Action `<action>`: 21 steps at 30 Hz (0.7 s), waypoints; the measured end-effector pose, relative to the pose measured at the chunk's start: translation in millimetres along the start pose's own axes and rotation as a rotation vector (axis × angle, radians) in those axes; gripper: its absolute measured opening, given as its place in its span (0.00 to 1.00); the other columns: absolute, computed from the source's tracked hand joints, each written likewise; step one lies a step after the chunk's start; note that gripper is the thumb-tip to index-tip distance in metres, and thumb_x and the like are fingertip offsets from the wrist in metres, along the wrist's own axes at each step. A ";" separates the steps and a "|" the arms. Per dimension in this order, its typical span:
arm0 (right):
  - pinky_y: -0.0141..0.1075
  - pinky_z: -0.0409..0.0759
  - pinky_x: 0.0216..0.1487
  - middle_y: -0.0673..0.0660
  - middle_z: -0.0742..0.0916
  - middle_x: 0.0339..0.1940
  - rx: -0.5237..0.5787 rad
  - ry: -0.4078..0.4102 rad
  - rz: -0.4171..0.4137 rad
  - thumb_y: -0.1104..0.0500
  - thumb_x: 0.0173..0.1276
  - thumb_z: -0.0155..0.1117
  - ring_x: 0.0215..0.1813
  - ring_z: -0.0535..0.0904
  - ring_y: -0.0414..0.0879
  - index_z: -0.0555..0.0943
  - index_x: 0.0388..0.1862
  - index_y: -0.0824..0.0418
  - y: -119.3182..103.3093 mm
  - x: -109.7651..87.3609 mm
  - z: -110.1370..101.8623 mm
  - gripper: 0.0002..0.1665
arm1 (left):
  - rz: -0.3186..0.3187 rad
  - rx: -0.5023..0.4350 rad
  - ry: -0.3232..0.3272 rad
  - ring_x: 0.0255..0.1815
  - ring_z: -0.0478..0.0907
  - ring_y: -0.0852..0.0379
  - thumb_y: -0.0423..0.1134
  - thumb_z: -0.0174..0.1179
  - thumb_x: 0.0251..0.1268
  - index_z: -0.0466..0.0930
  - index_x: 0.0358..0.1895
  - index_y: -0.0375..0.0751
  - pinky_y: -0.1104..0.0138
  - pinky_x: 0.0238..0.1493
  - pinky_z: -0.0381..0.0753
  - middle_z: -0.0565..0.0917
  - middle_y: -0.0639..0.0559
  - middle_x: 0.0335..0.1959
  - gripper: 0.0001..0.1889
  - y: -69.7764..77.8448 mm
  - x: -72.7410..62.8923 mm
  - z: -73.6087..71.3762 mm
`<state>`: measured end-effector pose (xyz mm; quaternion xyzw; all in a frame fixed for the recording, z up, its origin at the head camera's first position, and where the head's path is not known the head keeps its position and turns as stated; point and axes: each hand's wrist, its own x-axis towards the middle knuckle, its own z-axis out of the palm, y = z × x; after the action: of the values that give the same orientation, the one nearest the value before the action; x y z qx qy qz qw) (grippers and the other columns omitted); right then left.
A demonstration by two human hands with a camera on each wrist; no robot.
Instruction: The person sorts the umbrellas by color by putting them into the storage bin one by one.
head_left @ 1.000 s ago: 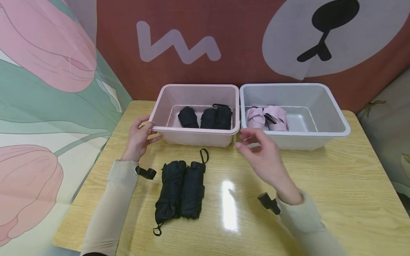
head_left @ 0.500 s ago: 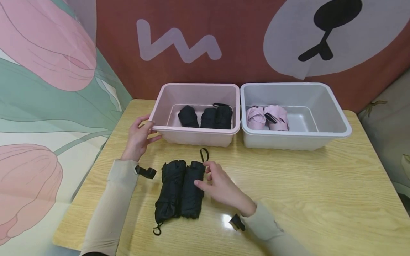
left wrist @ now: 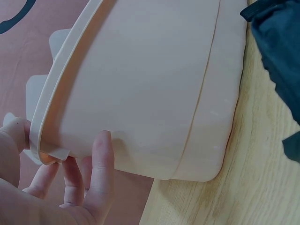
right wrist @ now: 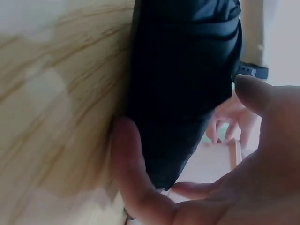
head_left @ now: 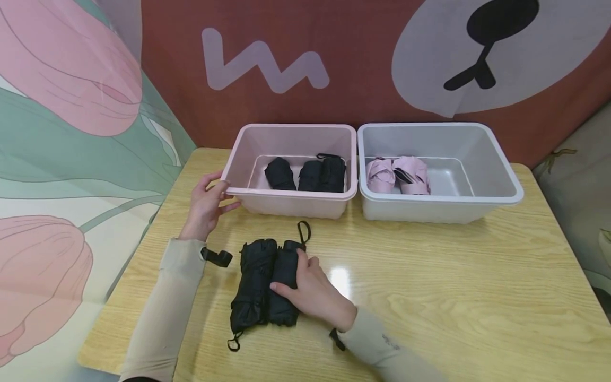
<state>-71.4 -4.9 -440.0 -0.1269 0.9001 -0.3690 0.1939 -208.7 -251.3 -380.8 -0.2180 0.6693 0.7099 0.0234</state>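
My left hand (head_left: 204, 206) holds the left front corner of the pink bin (head_left: 291, 203), its thumb over the rim and its fingers beneath; the left wrist view shows the rim between them. On the table in front lie two black folded umbrellas side by side. My right hand (head_left: 317, 289) grips the right folded umbrella (head_left: 285, 270), its thumb across the top and its fingers along the right side. In the right wrist view a finger (right wrist: 126, 154) lies between this umbrella and the tabletop. The left folded umbrella (head_left: 253, 281) lies untouched beside it.
Several black folded umbrellas (head_left: 332, 175) lie in the pink bin. To its right a grey bin (head_left: 439, 209) contains pink folded umbrellas (head_left: 412, 175). Both bins stand at the back of the wooden table (head_left: 453, 276), against a printed cloth backdrop (head_left: 358, 63).
My right hand has moved from the front of the grey bin, left and down, onto the right black umbrella and now grips it. My left hand has stayed on the pink bin's rim.
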 end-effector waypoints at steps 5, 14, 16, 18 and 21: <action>0.47 0.80 0.53 0.77 0.72 0.55 -0.140 0.064 -0.037 0.30 0.62 0.58 0.53 0.76 0.61 0.50 0.74 0.76 -7.2 -0.6 8.3 0.62 | -0.006 0.004 -0.003 0.41 0.76 0.54 0.38 0.55 0.68 0.69 0.64 0.52 0.63 0.35 0.87 0.73 0.48 0.58 0.21 0.4 -0.8 -0.3; 0.49 0.81 0.53 0.80 0.69 0.62 -0.188 0.041 0.010 0.33 0.61 0.62 0.59 0.74 0.67 0.50 0.75 0.73 -11.8 -0.1 9.2 0.62 | -0.002 0.002 0.002 0.41 0.76 0.53 0.38 0.55 0.68 0.69 0.63 0.52 0.62 0.35 0.87 0.74 0.46 0.57 0.21 0.9 -0.9 -0.3; 0.46 0.82 0.47 0.80 0.69 0.62 -0.167 0.015 0.024 0.35 0.60 0.64 0.53 0.77 0.64 0.49 0.76 0.72 -11.1 0.2 6.5 0.61 | -0.003 0.001 0.000 0.41 0.76 0.53 0.38 0.56 0.68 0.69 0.63 0.52 0.62 0.35 0.87 0.74 0.48 0.56 0.21 0.6 -0.7 -0.2; 0.43 0.82 0.38 0.79 0.70 0.60 -0.148 -0.005 0.035 0.38 0.59 0.65 0.44 0.79 0.59 0.48 0.76 0.70 -10.1 0.1 3.2 0.61 | -0.002 -0.002 0.000 0.40 0.77 0.54 0.38 0.56 0.68 0.69 0.62 0.53 0.62 0.35 0.87 0.75 0.49 0.54 0.20 0.3 -0.3 -0.4; 0.40 0.78 0.31 0.77 0.72 0.56 -0.153 -0.022 0.044 0.40 0.57 0.65 0.36 0.75 0.53 0.47 0.77 0.67 -7.4 -0.5 -1.7 0.61 | 0.003 -0.010 -0.002 0.38 0.77 0.55 0.38 0.56 0.67 0.70 0.62 0.53 0.62 0.35 0.87 0.75 0.49 0.52 0.20 0.1 -0.4 -0.8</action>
<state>-71.0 -8.7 -433.5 -0.1254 0.9261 -0.2932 0.2015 -208.1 -251.9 -380.6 -0.2166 0.6660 0.7135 0.0218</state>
